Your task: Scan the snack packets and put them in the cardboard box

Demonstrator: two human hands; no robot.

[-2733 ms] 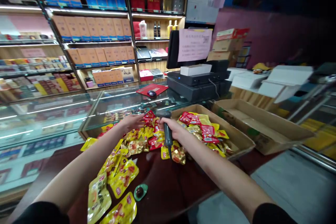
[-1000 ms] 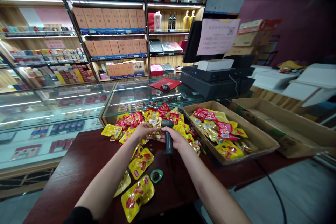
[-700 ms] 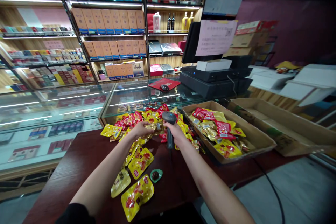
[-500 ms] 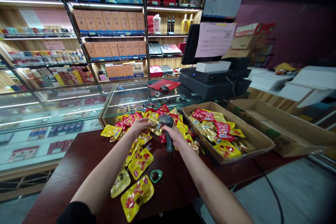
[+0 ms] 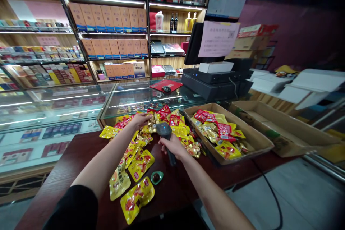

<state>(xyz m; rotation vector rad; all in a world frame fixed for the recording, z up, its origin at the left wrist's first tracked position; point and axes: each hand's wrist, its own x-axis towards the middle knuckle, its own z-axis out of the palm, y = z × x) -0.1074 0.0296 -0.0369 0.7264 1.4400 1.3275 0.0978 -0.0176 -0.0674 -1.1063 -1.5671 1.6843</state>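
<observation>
A heap of yellow and red foil snack packets (image 5: 151,129) lies on the dark wood counter (image 5: 67,161). My left hand (image 5: 139,119) rests on the far side of the heap, fingers spread over the packets. My right hand (image 5: 172,147) grips a black handheld barcode scanner (image 5: 165,138), its head pointing up at the heap. Nearer to me lie several loose yellow packets (image 5: 137,194) and a small green dish (image 5: 156,177) holding a dark round item. To the right, a shallow cardboard tray (image 5: 253,140) holds more packets.
A glass display counter (image 5: 54,109) stands behind the heap, with a red mat and mouse (image 5: 165,86) on it. A cash register (image 5: 212,82) sits beyond. An open carton (image 5: 280,125) lies right of the tray. Stocked shelves (image 5: 107,25) fill the back wall.
My left hand has moved farther out over the heap and no longer clasps the gold packet. The scanner has dropped lower and leftward in my right hand, and the view has shifted slightly.
</observation>
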